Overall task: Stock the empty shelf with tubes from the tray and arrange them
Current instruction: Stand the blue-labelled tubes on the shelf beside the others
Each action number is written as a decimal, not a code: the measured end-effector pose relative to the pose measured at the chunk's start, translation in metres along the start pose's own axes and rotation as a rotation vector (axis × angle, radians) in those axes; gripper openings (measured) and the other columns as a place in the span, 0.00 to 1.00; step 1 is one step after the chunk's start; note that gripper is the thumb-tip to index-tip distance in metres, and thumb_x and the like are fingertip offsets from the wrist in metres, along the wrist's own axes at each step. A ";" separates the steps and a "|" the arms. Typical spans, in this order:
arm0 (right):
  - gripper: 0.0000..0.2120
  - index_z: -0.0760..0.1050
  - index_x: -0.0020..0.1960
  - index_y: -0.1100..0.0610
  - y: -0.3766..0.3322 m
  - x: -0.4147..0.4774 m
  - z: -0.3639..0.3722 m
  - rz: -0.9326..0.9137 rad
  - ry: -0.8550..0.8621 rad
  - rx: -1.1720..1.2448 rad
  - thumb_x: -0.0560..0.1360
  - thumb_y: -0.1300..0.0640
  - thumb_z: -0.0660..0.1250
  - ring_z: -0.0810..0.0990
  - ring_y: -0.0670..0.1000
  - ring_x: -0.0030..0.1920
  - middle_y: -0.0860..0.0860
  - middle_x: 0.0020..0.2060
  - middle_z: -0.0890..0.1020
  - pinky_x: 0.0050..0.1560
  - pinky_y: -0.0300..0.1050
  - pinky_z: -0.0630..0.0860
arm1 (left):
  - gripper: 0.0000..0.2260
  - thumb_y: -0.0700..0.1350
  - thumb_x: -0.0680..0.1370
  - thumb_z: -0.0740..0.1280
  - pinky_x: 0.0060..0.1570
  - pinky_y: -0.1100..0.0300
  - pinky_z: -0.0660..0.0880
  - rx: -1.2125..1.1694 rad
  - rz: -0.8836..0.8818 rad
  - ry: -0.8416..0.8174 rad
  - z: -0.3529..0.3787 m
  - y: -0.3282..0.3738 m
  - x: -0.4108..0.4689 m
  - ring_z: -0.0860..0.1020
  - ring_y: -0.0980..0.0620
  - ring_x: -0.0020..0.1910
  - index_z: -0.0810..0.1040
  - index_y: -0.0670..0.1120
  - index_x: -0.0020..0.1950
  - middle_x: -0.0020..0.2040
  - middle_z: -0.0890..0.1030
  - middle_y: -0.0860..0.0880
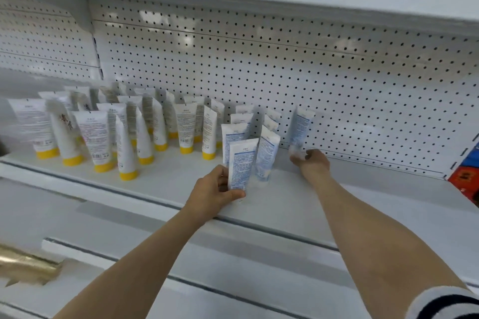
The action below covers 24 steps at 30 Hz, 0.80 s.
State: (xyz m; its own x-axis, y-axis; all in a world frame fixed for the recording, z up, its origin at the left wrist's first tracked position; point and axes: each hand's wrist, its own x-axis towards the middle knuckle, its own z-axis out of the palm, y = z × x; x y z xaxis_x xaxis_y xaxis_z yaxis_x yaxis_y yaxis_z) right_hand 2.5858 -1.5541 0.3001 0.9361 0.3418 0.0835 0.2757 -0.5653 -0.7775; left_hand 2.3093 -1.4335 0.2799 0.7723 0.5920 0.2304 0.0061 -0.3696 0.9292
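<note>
Left hand grips one tube, right hand a second tube; both caps are hidden inside the grips. Blue tubes stand behind the left hand, yellow-capped tubes farther left.

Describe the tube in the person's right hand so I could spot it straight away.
Look at the white shelf backed by pegboard. Past the yellow-capped tubes and the blue-printed cluster, the right hand grips one blue-printed tube by its lower end. It alone stands apart, rightmost of all.
</note>
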 end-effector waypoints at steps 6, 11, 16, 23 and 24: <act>0.29 0.71 0.68 0.59 0.013 -0.058 -0.009 -0.018 0.047 -0.029 0.71 0.52 0.75 0.77 0.56 0.61 0.56 0.61 0.79 0.55 0.41 0.70 | 0.17 0.46 0.67 0.79 0.45 0.62 0.78 0.063 -0.009 0.026 -0.032 -0.006 -0.005 0.83 0.55 0.45 0.74 0.45 0.48 0.45 0.85 0.52; 0.28 0.71 0.68 0.58 0.013 -0.101 -0.015 0.018 0.050 -0.052 0.71 0.52 0.75 0.77 0.54 0.62 0.56 0.62 0.79 0.54 0.37 0.66 | 0.18 0.49 0.67 0.79 0.45 0.55 0.77 0.095 0.003 -0.001 -0.037 -0.005 -0.006 0.81 0.48 0.45 0.73 0.47 0.47 0.44 0.84 0.49; 0.26 0.72 0.67 0.57 0.009 -0.140 -0.022 0.046 0.048 -0.156 0.72 0.51 0.74 0.76 0.54 0.61 0.54 0.60 0.79 0.57 0.40 0.67 | 0.19 0.50 0.69 0.78 0.45 0.48 0.76 0.101 0.012 -0.003 -0.040 -0.005 -0.008 0.79 0.42 0.44 0.71 0.45 0.48 0.44 0.82 0.43; 0.25 0.73 0.66 0.56 0.006 -0.188 -0.037 0.068 0.053 -0.205 0.73 0.51 0.74 0.77 0.51 0.56 0.52 0.59 0.79 0.52 0.41 0.71 | 0.17 0.49 0.71 0.76 0.38 0.64 0.72 0.113 -0.001 -0.020 -0.041 -0.001 -0.012 0.79 0.47 0.46 0.72 0.46 0.52 0.47 0.82 0.48; 0.25 0.73 0.66 0.56 0.007 -0.194 -0.041 0.068 0.052 -0.212 0.73 0.51 0.74 0.77 0.51 0.56 0.53 0.59 0.79 0.52 0.40 0.69 | 0.18 0.49 0.71 0.76 0.39 0.63 0.71 0.117 -0.009 -0.024 -0.041 0.001 -0.013 0.79 0.48 0.46 0.73 0.46 0.54 0.49 0.82 0.48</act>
State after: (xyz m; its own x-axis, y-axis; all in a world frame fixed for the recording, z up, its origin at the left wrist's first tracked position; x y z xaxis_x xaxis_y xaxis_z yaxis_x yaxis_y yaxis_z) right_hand 2.4150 -1.6547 0.3043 0.9625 0.2615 0.0716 0.2462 -0.7325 -0.6347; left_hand 2.2729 -1.4118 0.2894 0.7866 0.5790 0.2145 0.0859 -0.4467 0.8906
